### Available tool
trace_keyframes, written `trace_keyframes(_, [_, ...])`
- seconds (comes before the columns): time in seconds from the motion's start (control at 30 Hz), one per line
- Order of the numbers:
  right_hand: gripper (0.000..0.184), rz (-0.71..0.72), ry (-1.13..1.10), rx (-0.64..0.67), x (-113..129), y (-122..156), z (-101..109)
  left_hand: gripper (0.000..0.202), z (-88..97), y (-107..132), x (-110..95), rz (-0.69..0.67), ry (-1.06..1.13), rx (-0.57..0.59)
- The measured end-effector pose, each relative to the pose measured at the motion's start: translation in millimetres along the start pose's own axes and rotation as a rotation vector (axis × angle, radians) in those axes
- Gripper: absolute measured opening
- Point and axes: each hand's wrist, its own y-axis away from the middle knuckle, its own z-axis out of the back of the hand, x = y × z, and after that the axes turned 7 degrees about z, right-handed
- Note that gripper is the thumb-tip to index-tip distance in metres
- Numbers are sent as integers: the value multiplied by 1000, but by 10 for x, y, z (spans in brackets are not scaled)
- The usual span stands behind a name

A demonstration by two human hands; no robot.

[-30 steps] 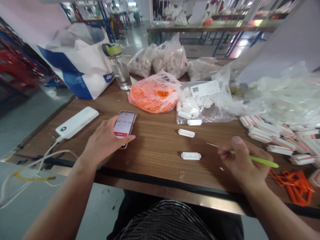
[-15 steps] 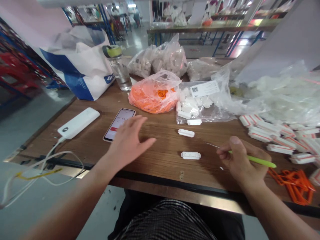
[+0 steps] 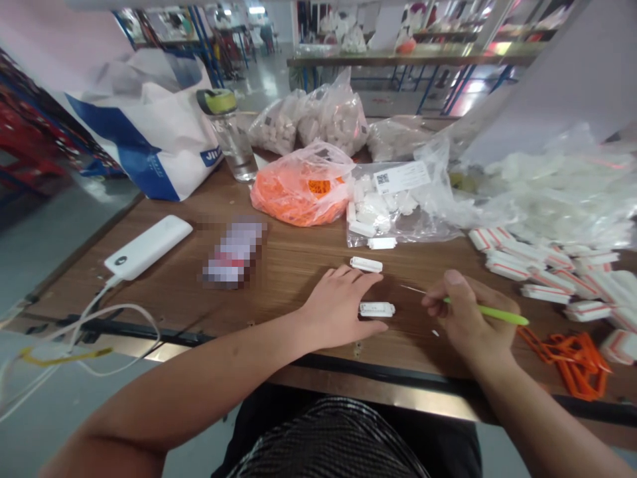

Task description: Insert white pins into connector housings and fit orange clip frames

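Observation:
My left hand (image 3: 336,309) is open, its thumb and fingers spread on either side of a small white plastic piece (image 3: 377,309) lying on the table. Whether the fingers touch that piece I cannot tell. A second white piece (image 3: 366,264) lies just beyond my fingertips, and a third (image 3: 381,243) sits by the clear bag. My right hand (image 3: 468,318) is closed around a thin pointed tool with a bright green handle (image 3: 502,315); its fine metal tip points left over the table. A tiny white scrap (image 3: 435,332) lies beside this hand.
Orange frames (image 3: 577,362) and a pile of white pieces with red-orange lines (image 3: 552,262) lie at right. A bag of orange parts (image 3: 301,189), a bottle (image 3: 231,143) and a clear bag of white parts (image 3: 413,199) stand behind. A blurred-out phone (image 3: 236,252) and white power bank (image 3: 149,247) are left.
My left hand has moved right, away from the phone, to the nearest white piece. My right hand keeps hold of the green-handled tool in about the same place. The view has shifted slightly.

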Motion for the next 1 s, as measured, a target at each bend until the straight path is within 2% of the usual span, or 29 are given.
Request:
trace_keyframes(0.17, [41,-123,-31,29,39,-2,-16,62,-2,33,1,-31,-6,-20])
trace_keyframes(0.3, [40,-85,-16,30,83,-3,-20,52,-1,22,-2,-48,16,-28])
trace_keyframes(0.43, [45,-109,-60,112,80,-21,-24,41,-9,13,19,-65,49,-45])
trace_keyframes(0.6, [51,-130,-132,195,58,-18,-36,41,-6,6,40,-69,79,-58])
trace_keyframes(0.8, [52,-109,-102,300,96,7,-61,32,-22,5,66,-104,124,-72])
trace_keyframes(1.0, [51,-106,-39,249,90,-6,-74,14,-70,-2,91,-130,180,-99])
